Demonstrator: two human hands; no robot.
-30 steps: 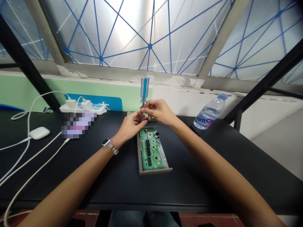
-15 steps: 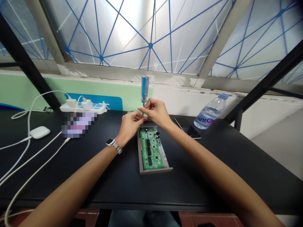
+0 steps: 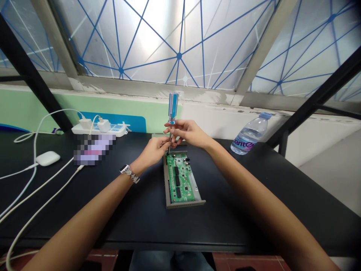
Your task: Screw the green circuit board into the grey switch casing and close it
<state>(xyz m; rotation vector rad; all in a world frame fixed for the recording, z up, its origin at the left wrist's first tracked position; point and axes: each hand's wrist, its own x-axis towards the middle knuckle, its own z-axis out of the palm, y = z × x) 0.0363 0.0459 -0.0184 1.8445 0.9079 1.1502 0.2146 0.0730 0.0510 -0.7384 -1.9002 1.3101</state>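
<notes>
A green circuit board (image 3: 180,178) lies in a grey open metal case (image 3: 184,203) on the black table (image 3: 113,210). A screwdriver (image 3: 172,107) with a clear blue handle stands upright, its tip on the board's far left corner. My right hand (image 3: 188,133) pinches the screwdriver shaft just under the handle. My left hand (image 3: 154,150), a watch on its wrist, closes its fingers round the lower shaft near the tip. Whether a screw sits under the tip is hidden.
A clear water bottle (image 3: 249,134) stands at the right back. A white power strip (image 3: 98,128) with chargers sits at the back left; white cables (image 3: 36,188) run across the left side beside a white case (image 3: 47,158). A blurred-out item (image 3: 94,148) lies near the strip.
The hands and screwdriver stayed at the board's far corner with small finger shifts. A dark phone seen near the bottle half a second ago is now behind my right arm.
</notes>
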